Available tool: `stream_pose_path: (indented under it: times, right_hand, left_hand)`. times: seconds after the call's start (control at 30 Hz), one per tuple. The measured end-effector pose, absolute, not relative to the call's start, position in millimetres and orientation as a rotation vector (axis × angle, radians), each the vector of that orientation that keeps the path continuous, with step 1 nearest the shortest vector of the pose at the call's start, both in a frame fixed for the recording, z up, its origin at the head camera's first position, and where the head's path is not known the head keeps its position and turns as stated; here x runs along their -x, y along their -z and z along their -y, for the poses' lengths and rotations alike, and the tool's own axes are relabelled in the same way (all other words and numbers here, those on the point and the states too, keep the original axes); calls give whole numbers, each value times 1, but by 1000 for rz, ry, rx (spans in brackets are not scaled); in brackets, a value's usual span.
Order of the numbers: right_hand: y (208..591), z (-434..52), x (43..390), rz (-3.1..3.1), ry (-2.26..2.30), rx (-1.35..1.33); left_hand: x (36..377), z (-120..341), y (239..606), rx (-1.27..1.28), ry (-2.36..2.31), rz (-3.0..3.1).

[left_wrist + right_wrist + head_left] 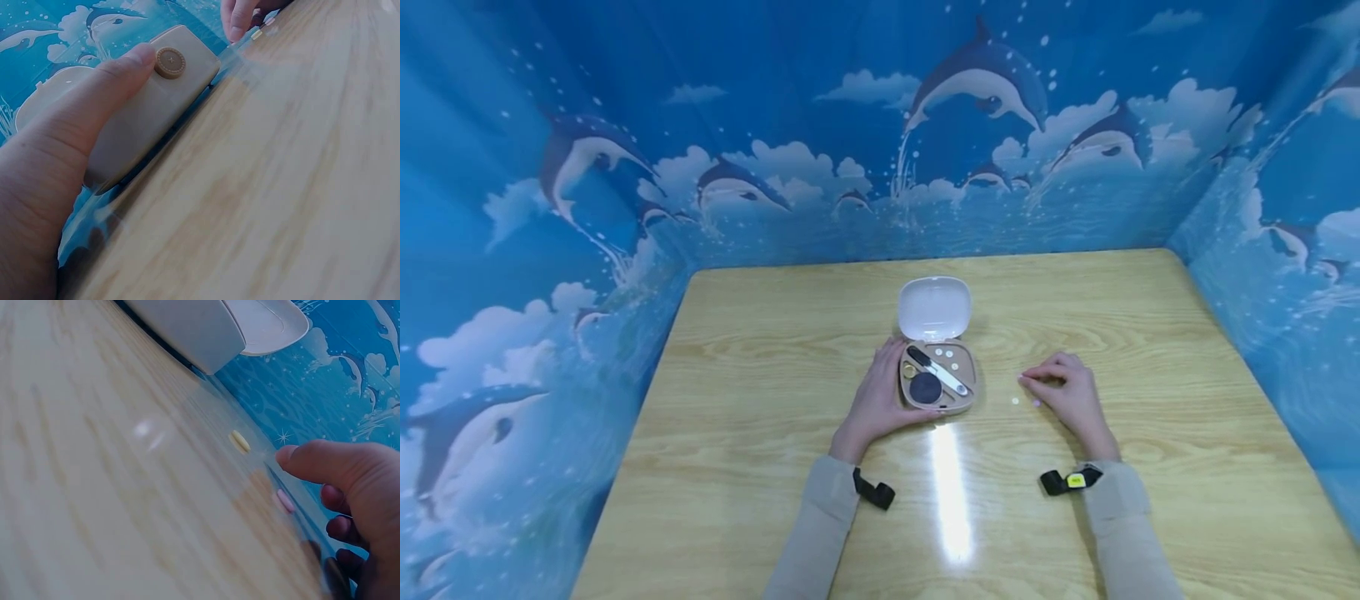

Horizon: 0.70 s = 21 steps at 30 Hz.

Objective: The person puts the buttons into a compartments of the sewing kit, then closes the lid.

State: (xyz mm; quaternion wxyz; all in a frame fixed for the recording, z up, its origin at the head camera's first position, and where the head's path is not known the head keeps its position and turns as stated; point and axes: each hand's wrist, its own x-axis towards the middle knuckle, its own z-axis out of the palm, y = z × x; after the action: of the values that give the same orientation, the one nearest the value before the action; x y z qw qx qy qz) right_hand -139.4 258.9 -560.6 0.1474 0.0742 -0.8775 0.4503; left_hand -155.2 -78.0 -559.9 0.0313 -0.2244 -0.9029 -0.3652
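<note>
A small beige case [967,400] lies open mid-table, its white lid [934,308] tipped back. Inside are a dark round piece [926,387], a slim black and silver tool [942,372] and several small white pills. My left hand [880,400] grips the case's left side; in the left wrist view its thumb [106,87] presses the case [156,112] beside a round beige knob [170,62]. My right hand [1063,387] rests on the table right of the case, fingers loosely curled and holding nothing. A yellowish pill [239,442] and a pink pill [285,500] lie just off its fingertips [312,459].
The wooden table [760,367] is walled on three sides by blue dolphin-print panels [850,167]. A bright glare strip [951,492] lies on the tabletop between my forearms. Black straps sit on both wrists.
</note>
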Motion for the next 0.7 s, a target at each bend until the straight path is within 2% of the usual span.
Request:
stream_pose_path:
  times: [0.7]
  right_hand:
    - [546, -251, 145, 2542, -1328, -107]
  left_hand:
    - [153, 79, 560, 662, 1125, 2823]
